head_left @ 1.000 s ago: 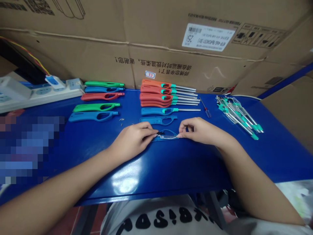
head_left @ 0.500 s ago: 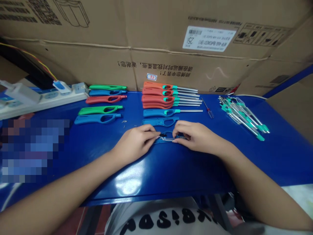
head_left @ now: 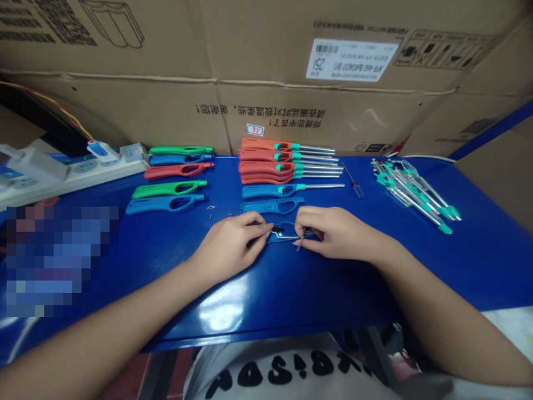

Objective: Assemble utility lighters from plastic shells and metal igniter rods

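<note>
My left hand (head_left: 237, 239) is closed, its fingertips pinching the left end of an open blue lighter shell half (head_left: 275, 240) that lies on the table. A black part and white wires (head_left: 280, 235) show inside the shell; its ends are hidden under my fingers. Over the right part of the shell, my right hand (head_left: 333, 230) pinches a small thin piece (head_left: 299, 244), whose tip sticks out below the fingertips; its kind is unclear. Just behind lies another blue shell half (head_left: 272, 206), followed by a blue lighter (head_left: 270, 191) with a metal tube.
Orange and red lighters (head_left: 266, 166) are lined up at the back; several coloured handles (head_left: 170, 189) lie left. A screwdriver (head_left: 356, 188) and a pile of metal tubes with green parts (head_left: 416, 191) are right. A power strip (head_left: 79, 172) and cardboard (head_left: 266, 83) border the blue table (head_left: 258, 300).
A small thin piece now shows between my right fingertips, pointing down toward me. My left hand keeps its place on the shell. The view has shifted slightly.
</note>
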`<state>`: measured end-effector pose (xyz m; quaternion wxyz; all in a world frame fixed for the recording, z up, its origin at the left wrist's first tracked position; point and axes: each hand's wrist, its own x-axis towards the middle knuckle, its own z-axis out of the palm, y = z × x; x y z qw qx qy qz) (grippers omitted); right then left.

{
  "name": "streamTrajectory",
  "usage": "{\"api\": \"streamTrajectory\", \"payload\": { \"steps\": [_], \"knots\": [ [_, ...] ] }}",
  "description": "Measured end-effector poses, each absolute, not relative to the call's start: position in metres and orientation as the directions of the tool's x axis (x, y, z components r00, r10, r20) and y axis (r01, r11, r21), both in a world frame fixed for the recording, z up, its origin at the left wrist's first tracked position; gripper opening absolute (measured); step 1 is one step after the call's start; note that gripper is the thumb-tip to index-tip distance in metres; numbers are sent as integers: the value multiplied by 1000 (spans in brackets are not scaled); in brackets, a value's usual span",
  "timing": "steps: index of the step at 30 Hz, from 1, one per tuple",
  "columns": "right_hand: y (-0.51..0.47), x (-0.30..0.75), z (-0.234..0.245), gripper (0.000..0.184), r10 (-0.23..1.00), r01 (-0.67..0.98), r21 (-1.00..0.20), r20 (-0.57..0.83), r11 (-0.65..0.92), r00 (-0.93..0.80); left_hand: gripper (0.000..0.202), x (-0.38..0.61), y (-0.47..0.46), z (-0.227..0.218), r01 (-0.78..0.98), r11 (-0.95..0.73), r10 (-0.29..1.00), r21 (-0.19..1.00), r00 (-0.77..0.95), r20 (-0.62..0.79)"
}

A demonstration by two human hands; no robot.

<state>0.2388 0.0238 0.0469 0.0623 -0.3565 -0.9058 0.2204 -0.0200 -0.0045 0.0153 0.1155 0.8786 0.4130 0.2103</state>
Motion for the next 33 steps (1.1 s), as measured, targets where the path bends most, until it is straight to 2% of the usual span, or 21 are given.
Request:
{"api": "streamTrajectory", "payload": {
  "steps": [6, 9, 22, 28, 33],
  "knots": [
    [24, 238, 43, 10, 669, 621, -399, -27, 674, -743, 35, -16, -15, 29, 705, -709, 693, 29, 690, 209],
    [24, 237, 43, 10, 668, 623, -394, -30, 676, -744, 34, -12, -21, 32, 705, -707, 683, -58, 701, 205],
    [24, 238, 42, 12, 661, 619, -379, -27, 688, -750, 38, -7, -27, 36, 739, -674, 732, -24, 671, 118],
    [24, 238, 41, 11, 671, 632, -373, -34, 679, -741, 35, -6, -26, 35, 742, -670, 741, 28, 665, 90],
    [25, 237, 41, 12, 667, 625, -381, -30, 681, -745, 40, -7, -28, 38, 757, -652, 754, -44, 654, 64]
  ]
}}
